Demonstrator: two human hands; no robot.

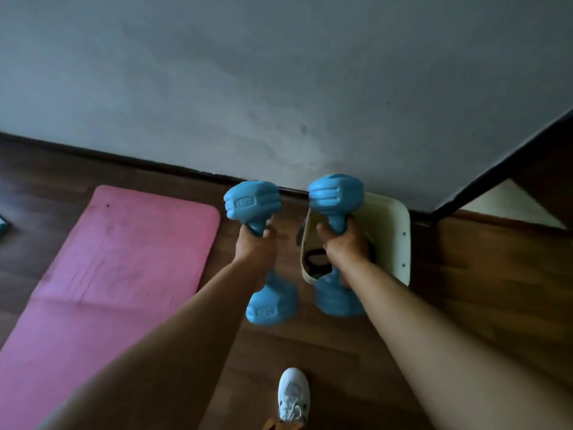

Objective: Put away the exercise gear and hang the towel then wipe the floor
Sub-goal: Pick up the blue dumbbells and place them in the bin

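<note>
My left hand (255,243) grips the handle of a blue dumbbell (252,201), held upright above the wooden floor. My right hand (345,243) is closed on the handle of a second blue dumbbell (336,193), also upright, over a cream bin (390,231) that stands against the wall. Something dark lies inside the bin. The lower heads of both dumbbells show below my wrists. A pink exercise mat (117,268) lies flat on the floor to the left.
A grey wall (279,88) with a dark skirting board runs across ahead. A dark wooden piece of furniture (533,156) juts in at the right. My white shoe (293,395) stands on the floor below. A teal object (3,225) peeks in at the left edge.
</note>
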